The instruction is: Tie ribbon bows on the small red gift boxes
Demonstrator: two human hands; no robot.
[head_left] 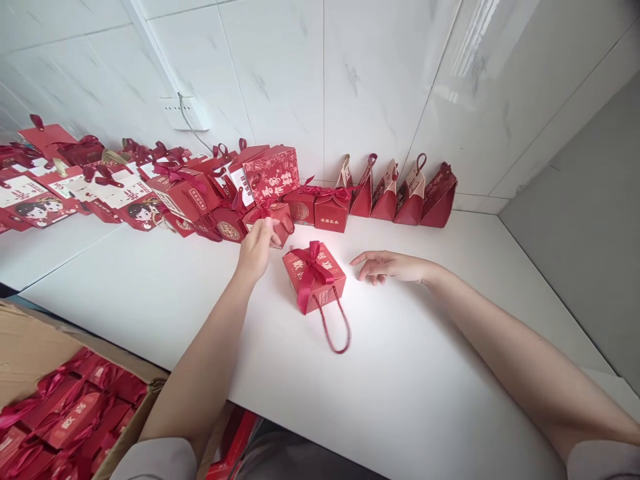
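Noted nearest, lower left: an open brown cardboard carton (pixel 25 340), raw and matte, packed tight with red ribboned paper boxes (pixel 75 420). Next, on the smooth white bench (pixel 400 400), mid-view: a red card gift box (pixel 324 283), squarish, pale-lettered, tied with a glossy crimson satin bow (pixel 314 265), twisted red cord handle (pixel 349 333) looped out on the near side. Just right of it, not touching: right hand (pixel 393 265), fingers loosely bent and parted, nothing held. To the left and slightly farther back: left hand (pixel 256 248), half curled, overlapping a small red bow-tied box (pixel 280 215); cannot tell whether gripping it. Would judge the step as handling or positioning one box; to continue, would probably need a light grip on its card sides, sparing folds and bow. Farther: a row of wedge-shaped red and cream boxes with ribbon loops (pixel 410 193); leftward, a crowded cluster of red and white printed boxes (pixel 117 190). Behind: glossy grey-veined white tiles (pixel 370 80), white plastic socket panel (pixel 185 115).
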